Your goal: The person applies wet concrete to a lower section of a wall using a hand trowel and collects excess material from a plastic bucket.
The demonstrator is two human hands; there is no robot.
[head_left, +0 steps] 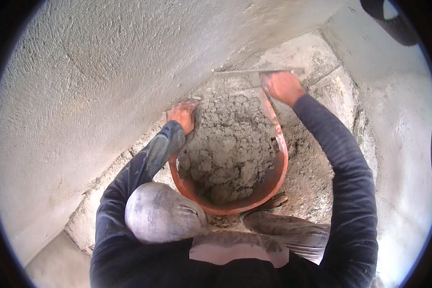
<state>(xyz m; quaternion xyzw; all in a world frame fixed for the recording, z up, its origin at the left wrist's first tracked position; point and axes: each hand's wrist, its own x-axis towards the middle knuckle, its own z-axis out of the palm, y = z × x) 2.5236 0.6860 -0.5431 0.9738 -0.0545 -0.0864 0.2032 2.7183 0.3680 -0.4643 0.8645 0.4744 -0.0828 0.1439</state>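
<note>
In front of me stands an orange tub (282, 149), its rounded end toward my body. Crumbly grey mortar (228, 144) fills much of it and rises toward its far end. My left hand (183, 116) is closed at the tub's far left rim, close to the wall; its fingers are slightly blurred. Beyond the far right rim, my right hand (283, 87) is closed around a long flat plastering trowel (240, 71). I see the trowel nearly edge-on, its blade reaching left toward the wall. The fist hides its handle.
A rough plastered wall (96, 86) rises along the left, and a smoother grey wall (398, 125) stands on the right. Dirt and loose mortar (312, 168) lie right of the tub. Pale slabs (302, 53) cover the far floor. My knee (163, 211) is close to the tub.
</note>
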